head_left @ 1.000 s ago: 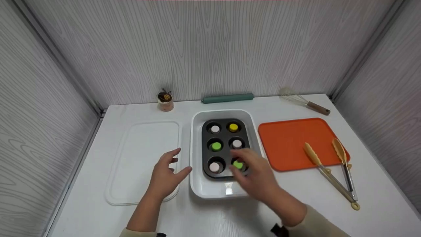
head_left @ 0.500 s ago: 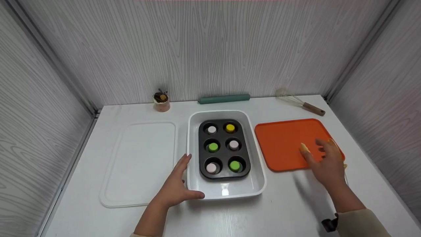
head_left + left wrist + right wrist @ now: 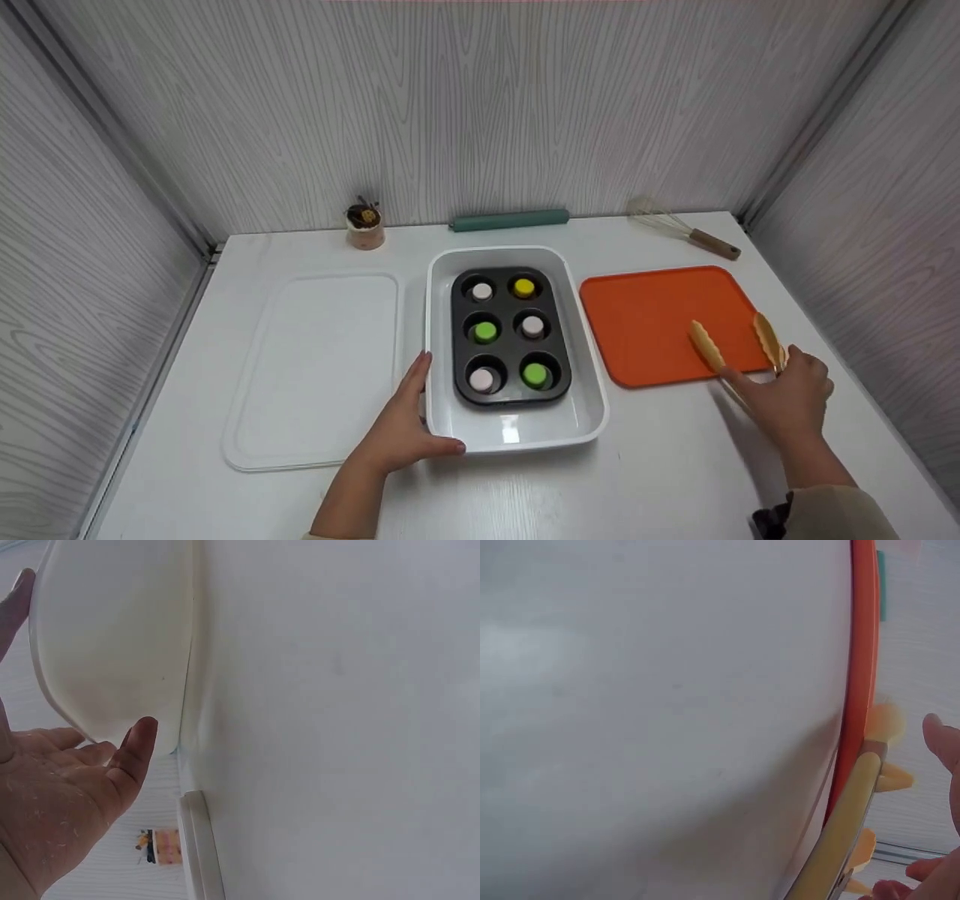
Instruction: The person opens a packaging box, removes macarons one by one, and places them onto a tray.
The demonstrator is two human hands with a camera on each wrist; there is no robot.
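Observation:
A white baking dish [image 3: 517, 436] holds a dark six-cup muffin tin [image 3: 510, 341] with small white, green and yellow rounds in its cups. My left hand [image 3: 405, 435] rests against the dish's front left corner, fingers straight along the side and thumb along the front. In the left wrist view the open palm [image 3: 60, 795] faces the dish [image 3: 112, 637]. My right hand [image 3: 791, 397] closes over the handle end of yellow tongs [image 3: 709, 349]. Their tips lie on the orange mat [image 3: 652, 322]. In the right wrist view one tong arm [image 3: 847, 825] lies next to my fingers [image 3: 941, 742].
A clear white lid [image 3: 315, 367] lies flat left of the dish. Along the back wall stand a small cup [image 3: 364, 225], a green rolling pin [image 3: 510, 220] and a whisk [image 3: 686, 229]. Grey panel walls close in three sides.
My right hand left the muffin tin, crossed to the right over the orange mat and settled on the tongs. My left hand moved in against the dish's corner and stayed there.

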